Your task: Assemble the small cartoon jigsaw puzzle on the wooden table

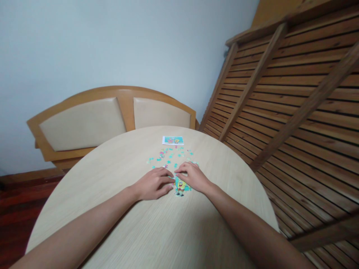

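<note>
A partly joined jigsaw puzzle (181, 185) with a yellow cartoon figure on turquoise lies on the table between my hands. My left hand (155, 184) rests at its left side, fingers apart, fingertips touching the edge. My right hand (193, 176) arches over its upper right part, thumb and index finger brought close together at the top edge. A small jigsaw piece seems to sit at those fingertips, mostly hidden. Loose jigsaw pieces (168, 162), turquoise and pink, are scattered just beyond my hands; some lie partly under the right hand.
A picture card (173, 140) showing cartoon figures lies beyond the loose pieces on the round wooden table (134, 231). Behind the table stands a padded headboard (84, 123) against the wall. A slatted wooden panel (294, 93) leans along the right side.
</note>
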Motion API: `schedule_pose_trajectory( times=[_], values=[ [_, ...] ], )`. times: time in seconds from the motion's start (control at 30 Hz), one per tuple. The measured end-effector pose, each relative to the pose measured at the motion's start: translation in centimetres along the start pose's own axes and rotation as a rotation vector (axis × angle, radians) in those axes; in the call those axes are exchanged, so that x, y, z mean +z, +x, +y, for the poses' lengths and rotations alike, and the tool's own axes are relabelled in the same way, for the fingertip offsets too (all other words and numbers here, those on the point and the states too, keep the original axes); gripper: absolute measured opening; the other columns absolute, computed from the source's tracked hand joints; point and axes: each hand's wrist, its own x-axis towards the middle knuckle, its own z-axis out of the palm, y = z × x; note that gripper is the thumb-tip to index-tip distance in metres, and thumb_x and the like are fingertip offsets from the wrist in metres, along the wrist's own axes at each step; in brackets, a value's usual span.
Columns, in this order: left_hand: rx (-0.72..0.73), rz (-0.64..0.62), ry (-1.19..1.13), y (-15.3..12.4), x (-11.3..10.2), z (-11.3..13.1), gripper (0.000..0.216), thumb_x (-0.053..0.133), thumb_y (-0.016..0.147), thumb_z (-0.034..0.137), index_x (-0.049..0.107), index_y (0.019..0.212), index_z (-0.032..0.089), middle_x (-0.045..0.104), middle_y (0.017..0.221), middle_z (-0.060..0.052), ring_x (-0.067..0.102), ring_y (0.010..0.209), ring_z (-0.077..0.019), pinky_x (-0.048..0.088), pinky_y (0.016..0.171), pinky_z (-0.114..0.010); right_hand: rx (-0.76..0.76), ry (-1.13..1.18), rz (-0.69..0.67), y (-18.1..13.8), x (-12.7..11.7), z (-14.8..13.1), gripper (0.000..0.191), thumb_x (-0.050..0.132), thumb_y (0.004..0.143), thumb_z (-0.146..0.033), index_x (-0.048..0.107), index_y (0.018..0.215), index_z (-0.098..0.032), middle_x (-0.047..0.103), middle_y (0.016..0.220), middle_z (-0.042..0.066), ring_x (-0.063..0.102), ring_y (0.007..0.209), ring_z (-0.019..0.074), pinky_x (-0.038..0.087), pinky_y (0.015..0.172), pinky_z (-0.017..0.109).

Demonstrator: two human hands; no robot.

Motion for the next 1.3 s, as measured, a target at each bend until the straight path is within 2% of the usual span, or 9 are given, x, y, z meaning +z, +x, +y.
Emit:
schedule_pose_trajectory(
  times=[0.23,0.37,0.5,1.07,1.17,1.3],
  values=[
    [0.001,-0.003,0.002,0.0,0.0,-0.1,0.029,0.049,0.099,0.034,0.069,0.117,0.022,0.067,0.114,-0.009,0.061,0.107,-0.0233,0.047,0.098,-0.039,-0.141,-0.119,-0.098,-0.1,-1.4,-0.5,0.019,0.062,0.095,-0.032,0.077,0.104,-0.026,0.072,0.097,0.005,0.062,0.098,0.0209,0.039,0.086,0.036],
    [0.003,-0.006,0.011,0.0,0.0,0.0,0.03,0.049,0.099,0.034,0.069,0.118,0.023,0.067,0.114,-0.01,0.062,0.107,-0.0233,0.047,0.098,-0.039,-0.269,-0.186,-0.163,-0.2,-2.5,-1.0,0.022,0.058,0.097,-0.034,0.078,0.101,-0.025,0.073,0.095,0.007,0.062,0.097,0.0212,0.039,0.087,0.036],
    [-0.003,-0.022,0.016,0.0,-0.1,0.0,0.03,0.049,0.099,0.033,0.067,0.121,0.024,0.066,0.115,-0.008,0.062,0.108,-0.0234,0.046,0.102,-0.039,-0.319,-0.225,-0.179,-0.2,-3.1,-1.5,0.024,0.057,0.097,-0.035,0.078,0.099,-0.023,0.072,0.095,0.007,0.063,0.093,0.0211,0.041,0.085,0.035],
    [0.0,-0.024,-0.006,0.0,-0.1,0.1,0.028,0.049,0.1,0.032,0.067,0.119,0.023,0.065,0.115,-0.009,0.061,0.108,-0.0222,0.046,0.103,-0.038,-0.326,-0.211,-0.184,-0.2,-3.4,-1.5,0.023,0.058,0.095,-0.034,0.076,0.103,-0.023,0.073,0.096,0.007,0.063,0.094,0.0213,0.043,0.087,0.035],
    [0.002,-0.017,-0.006,-0.1,0.0,-0.1,0.029,0.048,0.1,0.033,0.068,0.118,0.022,0.065,0.116,-0.009,0.061,0.108,-0.0223,0.046,0.102,-0.038,-0.282,-0.141,-0.156,-0.1,-3.9,-0.1,0.022,0.055,0.096,-0.028,0.075,0.101,-0.023,0.074,0.101,0.006,0.064,0.098,0.0201,0.044,0.091,0.034],
    [0.016,-0.019,-0.003,-0.1,0.0,-0.2,0.029,0.047,0.101,0.033,0.068,0.117,0.021,0.066,0.115,-0.009,0.061,0.109,-0.0225,0.046,0.103,-0.038,-0.096,-0.166,-0.043,-0.5,-5.0,3.9,0.022,0.054,0.093,-0.018,0.074,0.103,-0.021,0.073,0.106,0.007,0.064,0.103,0.0221,0.045,0.094,0.036]
  ],
)
